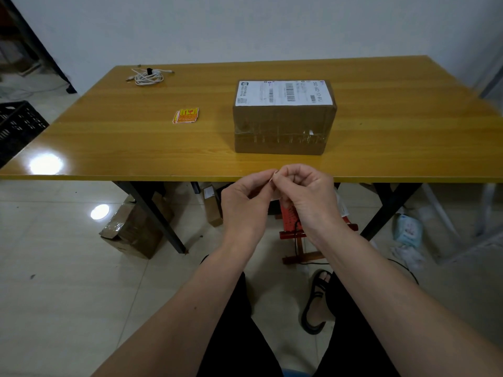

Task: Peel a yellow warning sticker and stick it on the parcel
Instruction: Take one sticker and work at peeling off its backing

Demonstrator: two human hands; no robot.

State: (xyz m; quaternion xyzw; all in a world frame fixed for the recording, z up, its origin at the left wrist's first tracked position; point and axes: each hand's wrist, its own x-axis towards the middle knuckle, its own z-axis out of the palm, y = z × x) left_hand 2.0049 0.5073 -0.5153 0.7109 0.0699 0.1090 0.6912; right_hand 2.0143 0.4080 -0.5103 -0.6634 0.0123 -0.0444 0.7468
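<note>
The parcel point(283, 123) is a brown cardboard box with a white shipping label on top, standing on the yellow table point(136, 148) right of centre. A small stack of yellow and red warning stickers point(186, 115) lies left of it. My left hand point(245, 202) and my right hand point(307, 194) meet just in front of the table's near edge, below the parcel. Both pinch one sticker point(274, 191) between the fingertips; it shows edge-on and is mostly hidden by my fingers.
A coiled white cable point(148, 76) lies at the table's far left. Under the table are cardboard boxes point(133, 229) and a red wooden stool point(294, 232). A black crate point(16, 126) stands at the left. Tissue packs point(408, 229) lie on the floor at the right.
</note>
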